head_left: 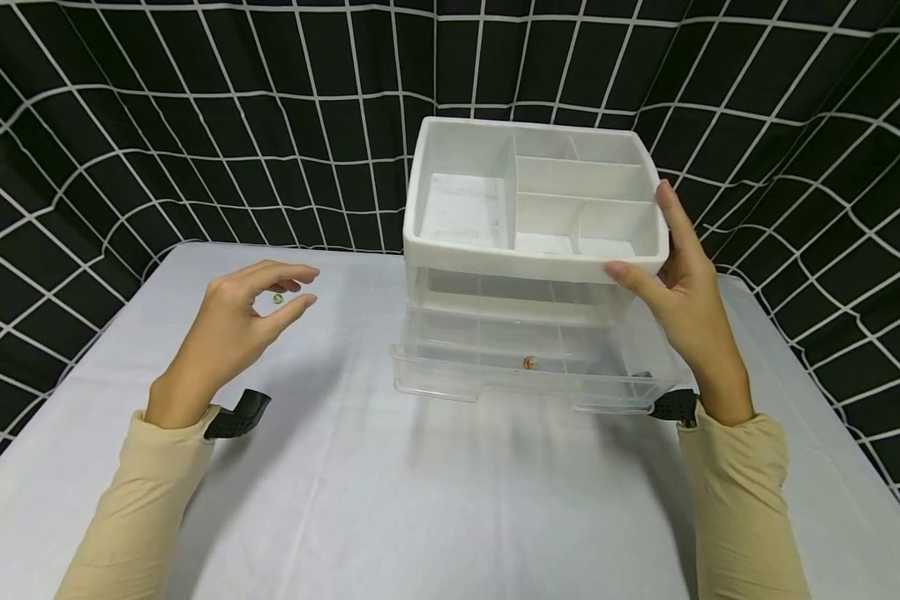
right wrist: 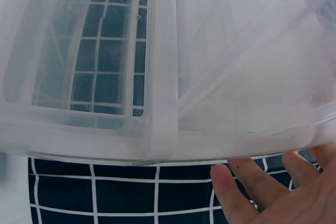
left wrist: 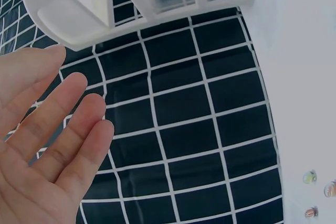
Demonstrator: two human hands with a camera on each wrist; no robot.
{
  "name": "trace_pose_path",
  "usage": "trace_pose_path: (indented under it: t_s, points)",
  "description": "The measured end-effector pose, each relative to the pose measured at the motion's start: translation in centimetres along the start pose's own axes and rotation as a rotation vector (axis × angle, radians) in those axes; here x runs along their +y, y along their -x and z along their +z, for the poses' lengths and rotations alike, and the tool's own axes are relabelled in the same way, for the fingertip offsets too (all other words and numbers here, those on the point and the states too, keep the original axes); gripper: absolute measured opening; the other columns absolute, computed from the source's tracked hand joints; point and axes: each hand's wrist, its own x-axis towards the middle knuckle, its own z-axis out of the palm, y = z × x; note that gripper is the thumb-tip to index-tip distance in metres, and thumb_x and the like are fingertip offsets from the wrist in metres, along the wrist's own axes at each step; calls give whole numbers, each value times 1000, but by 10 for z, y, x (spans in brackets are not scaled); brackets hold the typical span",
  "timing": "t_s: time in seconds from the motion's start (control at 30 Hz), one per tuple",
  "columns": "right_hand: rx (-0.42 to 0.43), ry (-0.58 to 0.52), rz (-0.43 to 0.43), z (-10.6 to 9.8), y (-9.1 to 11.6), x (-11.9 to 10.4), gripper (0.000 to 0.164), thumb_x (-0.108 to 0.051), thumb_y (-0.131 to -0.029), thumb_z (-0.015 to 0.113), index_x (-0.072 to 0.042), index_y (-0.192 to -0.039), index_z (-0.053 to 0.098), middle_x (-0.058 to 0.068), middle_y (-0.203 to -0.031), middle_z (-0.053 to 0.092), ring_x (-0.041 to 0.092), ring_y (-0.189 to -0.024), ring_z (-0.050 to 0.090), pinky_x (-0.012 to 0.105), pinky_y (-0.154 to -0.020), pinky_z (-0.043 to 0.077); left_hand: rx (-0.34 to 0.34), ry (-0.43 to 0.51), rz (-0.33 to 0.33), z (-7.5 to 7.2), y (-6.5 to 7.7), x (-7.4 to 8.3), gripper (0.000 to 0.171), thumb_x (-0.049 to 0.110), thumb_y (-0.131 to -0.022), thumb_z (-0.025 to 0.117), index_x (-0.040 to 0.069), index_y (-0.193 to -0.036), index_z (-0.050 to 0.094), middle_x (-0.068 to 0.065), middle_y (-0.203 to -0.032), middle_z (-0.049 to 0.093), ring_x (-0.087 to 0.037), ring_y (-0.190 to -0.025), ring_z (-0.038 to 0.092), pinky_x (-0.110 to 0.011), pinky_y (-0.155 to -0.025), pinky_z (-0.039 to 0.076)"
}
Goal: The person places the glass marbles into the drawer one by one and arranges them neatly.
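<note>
A white desktop organizer (head_left: 536, 265) with a divided top tray stands on the table, its clear drawer (head_left: 450, 379) pulled out at the front. In that drawer lies an orange-brown marble (head_left: 529, 362). My right hand (head_left: 686, 292) grips the organizer's right front corner, thumb on the front rim and fingers along the side. To the left, my left hand (head_left: 243, 312) is held above the table, thumb and fingers apart with nothing between them. Behind it a small green marble (head_left: 277, 297) shows through the gap. In the left wrist view, the left fingers (left wrist: 79, 129) are extended.
White cloth (head_left: 330, 500) covers the table. A black cloth with white grid lines (head_left: 270, 125) hangs behind and at both sides. The left wrist view shows a greenish marble (left wrist: 310, 177) and a brownish marble (left wrist: 311, 212) on the white cloth.
</note>
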Motion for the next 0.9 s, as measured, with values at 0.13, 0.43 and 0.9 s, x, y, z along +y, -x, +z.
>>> trace_pose_path:
  t_s: [0.13, 0.43, 0.9]
  points:
    - [2, 6, 8, 0, 0, 0, 88, 1, -89, 70, -29, -157, 23, 6, -162, 28, 17, -121, 51, 8, -88, 48, -11, -20, -42, 0, 0, -4, 26, 2, -85, 75, 8, -110, 74, -4, -99, 74, 1, -86, 57, -18, -62, 36]
    - [4, 45, 18, 0, 0, -1, 88, -1, -90, 70, -31, -157, 22, 5, -162, 28, 17, -123, 50, 8, -90, 48, -19, -8, -69, 1, 1, -9, 24, 4, -87, 74, 10, -110, 74, -5, -100, 75, 8, -85, 55, -17, -62, 35]
    - [-3, 11, 17, 0, -1, -1, 88, -1, -89, 70, -30, -157, 22, 4, -163, 27, 19, -123, 49, 8, -89, 49, -63, -52, -113, 5, 4, -30, 22, 3, -89, 71, 4, -111, 73, -11, -105, 75, -20, -87, 63, -22, -77, 43]
